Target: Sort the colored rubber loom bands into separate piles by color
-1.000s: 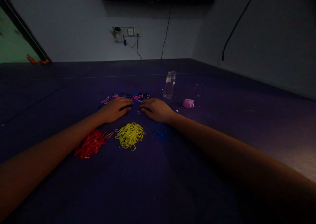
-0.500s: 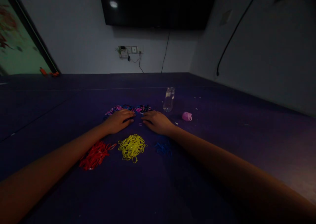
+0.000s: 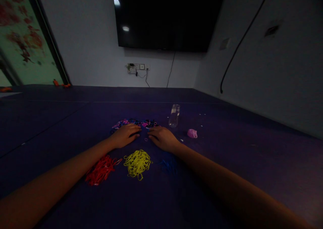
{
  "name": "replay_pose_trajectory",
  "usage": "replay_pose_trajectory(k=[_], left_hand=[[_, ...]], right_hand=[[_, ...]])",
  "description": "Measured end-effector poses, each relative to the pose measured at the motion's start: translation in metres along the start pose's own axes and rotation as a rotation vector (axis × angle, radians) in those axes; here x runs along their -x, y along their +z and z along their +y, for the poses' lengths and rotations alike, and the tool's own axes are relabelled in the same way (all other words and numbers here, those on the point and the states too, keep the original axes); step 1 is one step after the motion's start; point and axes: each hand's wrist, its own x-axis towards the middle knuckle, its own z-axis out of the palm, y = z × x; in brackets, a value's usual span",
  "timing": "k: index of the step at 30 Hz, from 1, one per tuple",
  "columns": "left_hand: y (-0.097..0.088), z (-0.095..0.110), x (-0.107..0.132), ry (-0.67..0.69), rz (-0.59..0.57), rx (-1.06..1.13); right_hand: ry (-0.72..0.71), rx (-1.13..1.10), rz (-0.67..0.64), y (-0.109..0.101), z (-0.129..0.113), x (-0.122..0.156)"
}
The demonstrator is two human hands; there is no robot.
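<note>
We find the mixed bands [image 3: 133, 121] on the purple surface [image 3: 141, 205], just beyond the left hand [image 3: 125, 135] and right hand [image 3: 163, 138]. Both palms face down — grip released. Nearer us we record red bands [image 3: 101, 170] and yellow bands [image 3: 137, 163]; a clear bottle [image 3: 174, 116] stands beyond.

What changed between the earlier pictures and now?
The view tilted upward, showing more of the black rectangular screen. Nothing was visibly grasped or released: the left hand and right hand stayed by the pink-and-dark rubber bands. The red rubber-band pile, yellow rubber-band pile, blue rubber-band pile, clear bottle and pink looped cap stayed put.
</note>
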Motion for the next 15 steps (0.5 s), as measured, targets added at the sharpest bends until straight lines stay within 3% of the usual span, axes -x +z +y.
replay_pose_trajectory(k=[15], left_hand=[[-0.0007, -0.0002, -0.0004, 0.006, 0.025, 0.043]], right_hand=[[0.003, 0.011, 0.019, -0.0043, -0.0026, -0.0004]])
